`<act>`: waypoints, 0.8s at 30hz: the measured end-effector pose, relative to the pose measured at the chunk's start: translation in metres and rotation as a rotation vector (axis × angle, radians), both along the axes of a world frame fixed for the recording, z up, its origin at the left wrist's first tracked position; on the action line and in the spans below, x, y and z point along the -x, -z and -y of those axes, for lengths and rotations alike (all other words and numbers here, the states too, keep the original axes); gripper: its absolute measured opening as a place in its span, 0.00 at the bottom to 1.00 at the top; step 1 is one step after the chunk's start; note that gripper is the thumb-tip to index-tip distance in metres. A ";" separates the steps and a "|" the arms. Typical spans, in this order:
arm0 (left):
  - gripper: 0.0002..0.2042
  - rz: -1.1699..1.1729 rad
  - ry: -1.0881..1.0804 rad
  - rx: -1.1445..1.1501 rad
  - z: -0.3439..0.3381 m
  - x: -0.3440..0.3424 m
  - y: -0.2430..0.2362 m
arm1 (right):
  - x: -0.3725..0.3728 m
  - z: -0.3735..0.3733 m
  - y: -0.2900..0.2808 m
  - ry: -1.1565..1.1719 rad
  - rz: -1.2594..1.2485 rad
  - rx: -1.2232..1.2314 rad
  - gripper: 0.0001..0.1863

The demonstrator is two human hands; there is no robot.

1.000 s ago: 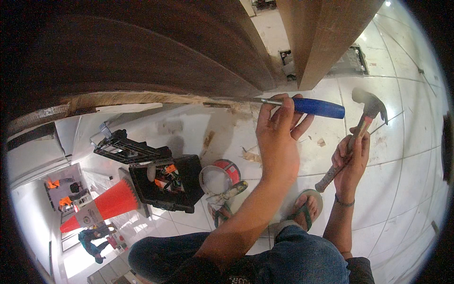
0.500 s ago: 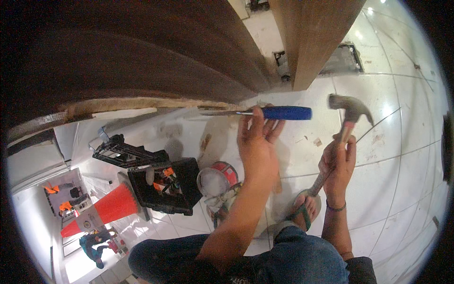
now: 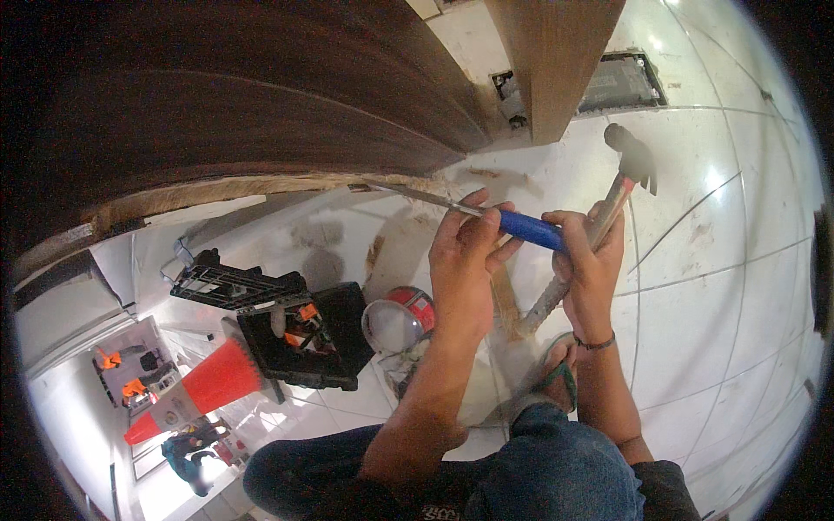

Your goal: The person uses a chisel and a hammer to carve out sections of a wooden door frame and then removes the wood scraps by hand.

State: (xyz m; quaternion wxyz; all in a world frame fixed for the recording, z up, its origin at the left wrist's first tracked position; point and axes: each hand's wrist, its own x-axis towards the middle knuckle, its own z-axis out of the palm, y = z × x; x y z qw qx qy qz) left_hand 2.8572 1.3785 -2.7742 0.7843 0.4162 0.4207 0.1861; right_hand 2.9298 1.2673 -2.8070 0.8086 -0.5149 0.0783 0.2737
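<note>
Tile flr (image 3: 686, 339) — blk toolbox (image 3: 352, 328), tin (image 3: 418, 309) & cone (image 3: 217, 382) to L — L hand (image 3: 462, 267) grips blue-handled chisel (image 3: 528, 228), R hand (image 3: 594, 280) hammer (image 3: 638, 160).

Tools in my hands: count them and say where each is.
2: the blue-handled tool in your left hand, its blade near the dark wooden panel, and the hammer in your right hand.

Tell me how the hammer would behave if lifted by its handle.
The hammer would probably feel head-heavy, since its dark, metal-looking head sits at one end. It likely won't flex, as the handle looks thick and straight.
</note>
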 end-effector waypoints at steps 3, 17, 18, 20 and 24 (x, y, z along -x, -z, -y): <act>0.14 -0.003 0.026 0.005 0.000 -0.002 0.006 | 0.000 0.000 0.012 0.041 0.045 -0.014 0.19; 0.10 0.114 -0.029 -0.082 -0.010 -0.013 0.041 | 0.005 -0.006 0.034 0.227 -0.024 0.065 0.13; 0.10 0.113 -0.029 -0.082 -0.010 -0.014 0.041 | 0.008 -0.002 0.038 0.220 -0.026 0.127 0.14; 0.10 0.150 -0.041 -0.079 -0.012 -0.014 0.038 | 0.013 0.002 0.044 0.226 -0.048 0.117 0.14; 0.11 0.169 -0.041 -0.078 -0.012 -0.012 0.031 | 0.028 0.015 0.048 0.124 -0.155 0.069 0.13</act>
